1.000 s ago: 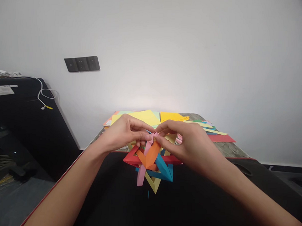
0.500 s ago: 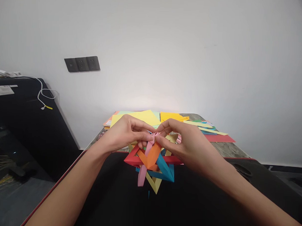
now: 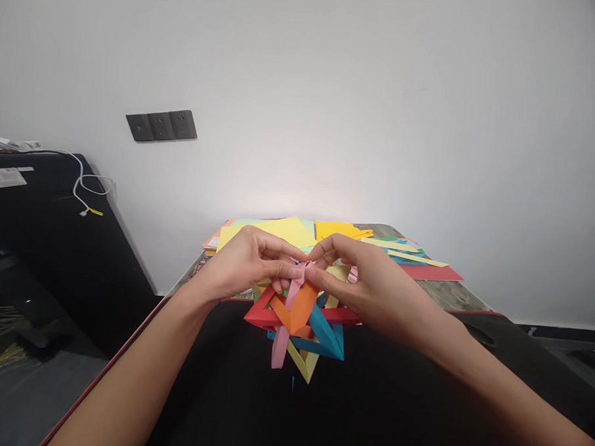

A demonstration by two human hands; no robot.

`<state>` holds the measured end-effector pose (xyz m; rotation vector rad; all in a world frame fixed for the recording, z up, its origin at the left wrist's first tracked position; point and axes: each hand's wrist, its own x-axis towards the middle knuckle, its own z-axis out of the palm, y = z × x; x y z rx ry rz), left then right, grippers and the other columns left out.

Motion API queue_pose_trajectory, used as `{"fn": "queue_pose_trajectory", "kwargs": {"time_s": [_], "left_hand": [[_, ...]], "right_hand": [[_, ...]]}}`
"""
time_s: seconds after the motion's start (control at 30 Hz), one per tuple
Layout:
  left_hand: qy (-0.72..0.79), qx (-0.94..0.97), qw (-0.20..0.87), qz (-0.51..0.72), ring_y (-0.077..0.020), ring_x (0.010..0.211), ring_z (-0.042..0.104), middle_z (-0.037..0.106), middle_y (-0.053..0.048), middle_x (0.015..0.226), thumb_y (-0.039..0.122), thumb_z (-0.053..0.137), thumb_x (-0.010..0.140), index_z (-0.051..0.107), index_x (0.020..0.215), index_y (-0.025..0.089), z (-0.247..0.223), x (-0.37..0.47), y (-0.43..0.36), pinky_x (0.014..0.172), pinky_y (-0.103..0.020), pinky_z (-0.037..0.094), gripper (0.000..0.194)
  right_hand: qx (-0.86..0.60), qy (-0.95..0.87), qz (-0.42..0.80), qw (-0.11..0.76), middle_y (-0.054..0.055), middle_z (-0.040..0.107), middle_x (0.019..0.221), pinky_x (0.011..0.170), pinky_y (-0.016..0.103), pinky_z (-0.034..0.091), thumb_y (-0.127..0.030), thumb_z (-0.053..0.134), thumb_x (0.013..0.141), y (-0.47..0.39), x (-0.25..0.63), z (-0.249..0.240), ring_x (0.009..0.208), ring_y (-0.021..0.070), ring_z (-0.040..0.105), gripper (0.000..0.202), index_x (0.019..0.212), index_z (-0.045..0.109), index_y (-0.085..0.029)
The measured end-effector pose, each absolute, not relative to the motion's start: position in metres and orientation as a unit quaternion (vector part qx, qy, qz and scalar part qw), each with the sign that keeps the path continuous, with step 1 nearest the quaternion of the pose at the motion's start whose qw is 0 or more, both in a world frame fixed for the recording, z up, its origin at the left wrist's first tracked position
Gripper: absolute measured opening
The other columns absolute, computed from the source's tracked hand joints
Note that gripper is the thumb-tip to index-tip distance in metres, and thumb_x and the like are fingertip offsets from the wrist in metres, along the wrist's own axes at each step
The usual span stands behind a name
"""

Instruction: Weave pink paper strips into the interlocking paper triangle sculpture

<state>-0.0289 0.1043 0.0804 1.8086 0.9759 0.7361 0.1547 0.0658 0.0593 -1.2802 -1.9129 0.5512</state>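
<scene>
While both hands stay on the same spot, barely anything has changed over the last second: the multicoloured paper model [image 3: 301,308] has just crept slightly right. The left hand [image 3: 246,263] and right hand [image 3: 371,275] are each pinching the pink strip [image 3: 294,293] at its top, thumbs close together. The model's between them, over the black mat [image 3: 319,414], on the near side of the yellow sheet [image 3: 287,232]. I'd guess that pink joint's still being worked, but fingers cover the fold, so honestly can't tell if it's tucked.
</scene>
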Motion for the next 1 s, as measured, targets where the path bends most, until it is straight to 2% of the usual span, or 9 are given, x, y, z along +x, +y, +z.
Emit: {"fn": "queue_pose_trajectory", "kwargs": {"time_s": [0.27,0.63,0.83,1.0], "left_hand": [[0.396,0.737,0.457,0.3,-0.0107,0.054,0.062,0.071,-0.002,0.061,0.018,0.074,0.072,0.078,0.092,0.016,0.08,-0.029,0.104,0.053,-0.02,0.053,0.019],[0.403,0.727,0.465,0.304,-0.0103,0.051,0.062,0.071,-0.003,0.06,0.022,0.08,0.066,0.076,0.09,0.013,0.078,-0.027,0.105,0.051,-0.019,0.053,0.026],[0.403,0.715,0.485,0.302,-0.0079,0.043,0.058,0.069,-0.001,0.057,0.02,0.081,0.065,0.075,0.085,0.012,0.079,-0.025,0.102,0.04,-0.016,0.048,0.022],[0.385,0.72,0.496,0.296,-0.0073,0.043,0.059,0.069,0.0,0.057,0.018,0.077,0.069,0.073,0.082,0.012,0.079,-0.024,0.102,0.041,-0.016,0.05,0.014]], "right_hand": [[-0.515,-0.748,0.187,0.374,0.003,0.072,0.086,0.048,0.025,0.04,-0.028,0.056,0.083,0.066,0.152,0.06,0.064,0.0145,0.064,0.008,0.087,0.059,-0.021],[-0.49,-0.749,0.246,0.373,0.001,0.071,0.083,0.046,0.025,0.044,-0.028,0.057,0.084,0.067,0.157,0.061,0.05,0.0109,0.063,0.008,0.086,0.057,-0.02],[-0.463,-0.763,0.276,0.358,0.001,0.071,0.083,0.057,0.028,0.05,-0.029,0.057,0.085,0.069,0.164,0.063,0.057,0.0125,0.066,0.008,0.088,0.06,-0.021],[-0.468,-0.772,0.266,0.338,0.001,0.07,0.086,0.065,0.031,0.05,-0.03,0.057,0.085,0.068,0.167,0.066,0.06,0.0122,0.064,0.01,0.089,0.061,-0.022]]}}
